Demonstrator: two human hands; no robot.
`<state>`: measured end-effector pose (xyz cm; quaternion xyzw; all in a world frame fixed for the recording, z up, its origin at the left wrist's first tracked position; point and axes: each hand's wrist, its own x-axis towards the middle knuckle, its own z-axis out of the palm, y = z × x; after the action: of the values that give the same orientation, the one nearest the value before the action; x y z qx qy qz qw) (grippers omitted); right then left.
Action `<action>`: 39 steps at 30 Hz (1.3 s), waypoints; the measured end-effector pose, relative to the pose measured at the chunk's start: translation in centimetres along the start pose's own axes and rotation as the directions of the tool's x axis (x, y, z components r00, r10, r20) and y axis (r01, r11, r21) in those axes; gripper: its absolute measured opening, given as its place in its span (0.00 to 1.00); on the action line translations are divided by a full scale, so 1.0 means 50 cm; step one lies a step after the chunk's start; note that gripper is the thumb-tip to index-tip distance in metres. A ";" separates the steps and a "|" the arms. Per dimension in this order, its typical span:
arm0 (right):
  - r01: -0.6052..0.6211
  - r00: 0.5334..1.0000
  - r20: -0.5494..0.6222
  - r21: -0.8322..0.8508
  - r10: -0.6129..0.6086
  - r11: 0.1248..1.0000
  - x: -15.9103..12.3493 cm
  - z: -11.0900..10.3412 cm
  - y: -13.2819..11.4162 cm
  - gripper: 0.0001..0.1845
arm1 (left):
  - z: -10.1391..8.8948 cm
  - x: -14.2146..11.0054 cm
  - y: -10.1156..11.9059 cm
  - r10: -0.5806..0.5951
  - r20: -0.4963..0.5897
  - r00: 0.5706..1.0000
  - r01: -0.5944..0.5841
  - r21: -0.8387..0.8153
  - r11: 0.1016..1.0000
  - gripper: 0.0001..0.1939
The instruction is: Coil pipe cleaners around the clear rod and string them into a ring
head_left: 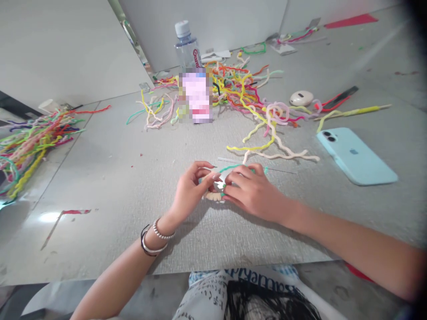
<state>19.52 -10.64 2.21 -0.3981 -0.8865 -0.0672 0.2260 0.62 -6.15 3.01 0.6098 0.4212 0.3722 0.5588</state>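
Observation:
A small ring-like piece with a beige, ridged band [214, 196] is held just above or on the table between my hands. My left hand [195, 186] grips its left side with bent fingers and thumb. My right hand [251, 189] has its fingers pressed together at the right end, where a bit of green shows. A teal fuzzy strand [230, 168] arches behind the piece and passes under my right fingers. Part of the piece is hidden by my fingers. Just beyond lie thin needle-like rods, one of them a dark rod [283, 170], and a pale cream strand [287, 156].
A heap of colourful fuzzy strands [233, 84] lies at the back, with another bundle [33, 142] at far left. Behind stand a bottle [187, 49] and a blurred-out screen [196, 95]. To the right are a light blue phone [358, 155], a white case [301, 98] and a yellow stick [360, 110].

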 end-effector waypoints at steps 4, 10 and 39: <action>-0.016 1.000 -0.020 0.021 0.016 1.000 0.000 0.001 0.003 0.12 | -0.001 -0.005 0.003 -0.006 0.029 1.000 0.003 0.099 0.995 0.12; -0.002 0.995 -0.101 0.000 0.002 1.000 -0.007 -0.006 -0.001 0.09 | -0.007 -0.004 0.005 0.069 0.023 0.997 -0.073 0.189 0.979 0.12; 0.127 0.991 -0.037 -0.065 -0.129 0.990 0.009 -0.015 0.028 0.16 | -0.002 -0.002 0.002 -0.230 0.196 0.953 0.209 0.121 0.970 0.15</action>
<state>20.56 -9.63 2.99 -0.3458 -0.9029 -0.1176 0.2268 0.48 -6.20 3.11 0.6219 0.4432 0.2204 0.6068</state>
